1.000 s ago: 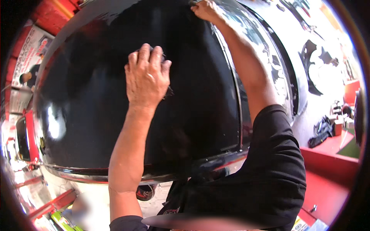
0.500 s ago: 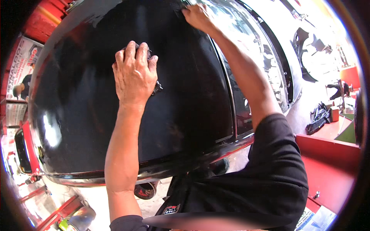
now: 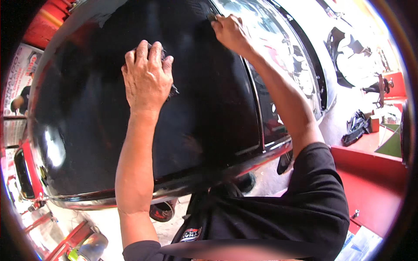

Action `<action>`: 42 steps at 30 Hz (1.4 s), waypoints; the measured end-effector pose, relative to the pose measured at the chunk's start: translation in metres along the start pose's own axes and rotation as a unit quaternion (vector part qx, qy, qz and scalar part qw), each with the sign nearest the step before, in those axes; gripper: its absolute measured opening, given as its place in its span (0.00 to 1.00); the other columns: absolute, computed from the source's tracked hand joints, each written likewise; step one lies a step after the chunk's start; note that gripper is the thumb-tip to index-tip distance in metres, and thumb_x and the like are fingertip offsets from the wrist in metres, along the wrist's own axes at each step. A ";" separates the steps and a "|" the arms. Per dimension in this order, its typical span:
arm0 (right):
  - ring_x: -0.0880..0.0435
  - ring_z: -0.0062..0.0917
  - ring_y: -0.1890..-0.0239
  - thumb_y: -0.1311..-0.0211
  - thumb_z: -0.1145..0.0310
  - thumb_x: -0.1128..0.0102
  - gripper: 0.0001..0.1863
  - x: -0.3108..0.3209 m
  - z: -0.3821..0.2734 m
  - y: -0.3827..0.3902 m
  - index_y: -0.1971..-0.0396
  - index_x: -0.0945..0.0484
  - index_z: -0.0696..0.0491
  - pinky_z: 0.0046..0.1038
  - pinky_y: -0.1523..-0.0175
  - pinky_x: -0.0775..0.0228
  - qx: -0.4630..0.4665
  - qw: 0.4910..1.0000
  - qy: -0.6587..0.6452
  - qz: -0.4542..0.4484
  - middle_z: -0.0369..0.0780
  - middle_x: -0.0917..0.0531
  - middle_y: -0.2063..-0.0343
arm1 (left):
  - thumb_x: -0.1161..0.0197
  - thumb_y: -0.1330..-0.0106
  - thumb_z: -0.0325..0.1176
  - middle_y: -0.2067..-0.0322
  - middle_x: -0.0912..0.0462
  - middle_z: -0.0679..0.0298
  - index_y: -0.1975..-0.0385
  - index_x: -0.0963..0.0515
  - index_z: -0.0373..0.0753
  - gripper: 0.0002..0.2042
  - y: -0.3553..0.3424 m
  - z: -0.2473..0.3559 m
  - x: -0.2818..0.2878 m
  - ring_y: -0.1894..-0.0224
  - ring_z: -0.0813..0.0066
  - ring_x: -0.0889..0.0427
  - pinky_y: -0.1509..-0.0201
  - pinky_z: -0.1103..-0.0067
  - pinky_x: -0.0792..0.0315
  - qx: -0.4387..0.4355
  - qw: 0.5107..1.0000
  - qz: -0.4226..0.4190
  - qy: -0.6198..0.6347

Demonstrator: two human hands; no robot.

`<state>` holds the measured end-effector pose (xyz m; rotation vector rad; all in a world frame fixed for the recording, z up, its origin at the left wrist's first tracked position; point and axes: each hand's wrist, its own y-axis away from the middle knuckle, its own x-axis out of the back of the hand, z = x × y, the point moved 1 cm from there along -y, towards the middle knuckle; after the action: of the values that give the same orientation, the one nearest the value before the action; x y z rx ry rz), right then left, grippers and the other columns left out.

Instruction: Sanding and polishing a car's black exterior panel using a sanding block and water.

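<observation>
A glossy black car panel (image 3: 204, 126), curved and broad like a roof, spreads out in front of me. My left hand (image 3: 147, 82) lies over a crumpled dark cloth (image 3: 174, 90), pressing it on the panel; its edge sticks out beside the thumb. Farther off, my right hand (image 3: 231, 34) is closed at the panel's right edge, near the shiny glass (image 3: 265, 39). Between its thumb and fingers pokes a small dark piece (image 3: 212, 17), too small to name. Faint streaks mark the surface just beyond it.
To the right stands a red bench or cabinet (image 3: 370, 178). Black car parts (image 3: 358, 128) lie beyond it. A red vehicle (image 3: 27, 169) is at the left, with a person (image 3: 25, 102) behind it. Red metal stands (image 3: 65, 241) are at the lower left.
My right hand has come nearer along the panel's right edge, drawing the small dark piece with it. My left hand has shifted slightly up and left with the cloth.
</observation>
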<state>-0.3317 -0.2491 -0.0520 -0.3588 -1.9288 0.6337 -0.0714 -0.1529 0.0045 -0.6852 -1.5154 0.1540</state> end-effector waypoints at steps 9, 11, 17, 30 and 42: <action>0.11 0.49 0.64 0.31 0.55 0.39 0.17 -0.049 0.068 -0.075 0.63 0.11 0.54 0.49 0.55 0.18 0.053 0.992 0.075 0.086 0.53 0.12 0.70 | 0.29 0.32 0.45 0.42 0.20 0.63 0.45 0.18 0.44 0.20 -0.013 0.013 -0.012 0.42 0.59 0.23 0.43 0.61 0.21 -0.035 0.997 0.058 0.047; 0.11 0.48 0.66 0.29 0.59 0.40 0.14 -0.034 0.011 -0.002 0.59 0.11 0.52 0.50 0.59 0.20 0.030 0.999 0.045 0.002 0.52 0.12 0.69 | 0.32 0.30 0.46 0.40 0.19 0.61 0.43 0.18 0.44 0.20 0.008 -0.008 -0.004 0.41 0.58 0.22 0.41 0.60 0.22 -0.004 1.000 0.023 0.016; 0.13 0.49 0.61 0.29 0.61 0.39 0.14 0.037 -0.011 0.044 0.59 0.13 0.57 0.51 0.53 0.20 0.019 1.000 0.015 -0.012 0.54 0.14 0.67 | 0.35 0.27 0.47 0.38 0.20 0.58 0.41 0.18 0.43 0.20 -0.002 0.002 -0.004 0.39 0.56 0.22 0.39 0.60 0.22 -0.009 1.000 0.014 0.005; 0.15 0.52 0.56 0.27 0.55 0.44 0.19 0.000 -0.010 0.038 0.56 0.15 0.57 0.52 0.49 0.20 -0.018 0.997 0.018 -0.078 0.56 0.16 0.58 | 0.32 0.30 0.47 0.41 0.18 0.60 0.43 0.17 0.44 0.21 0.005 -0.016 -0.010 0.41 0.58 0.21 0.42 0.62 0.21 -0.022 0.999 0.035 -0.010; 0.13 0.50 0.65 0.28 0.58 0.45 0.19 -0.074 0.116 -0.117 0.69 0.13 0.57 0.54 0.52 0.23 0.069 0.988 0.082 0.111 0.51 0.12 0.70 | 0.32 0.29 0.45 0.38 0.20 0.58 0.41 0.18 0.43 0.21 -0.020 0.025 -0.007 0.40 0.54 0.22 0.37 0.60 0.25 -0.032 0.998 0.025 0.055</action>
<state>-0.4012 -0.4139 -0.0781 -0.5261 -1.6911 0.8506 -0.1022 -0.1643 0.0067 -0.7715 -1.4031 0.1054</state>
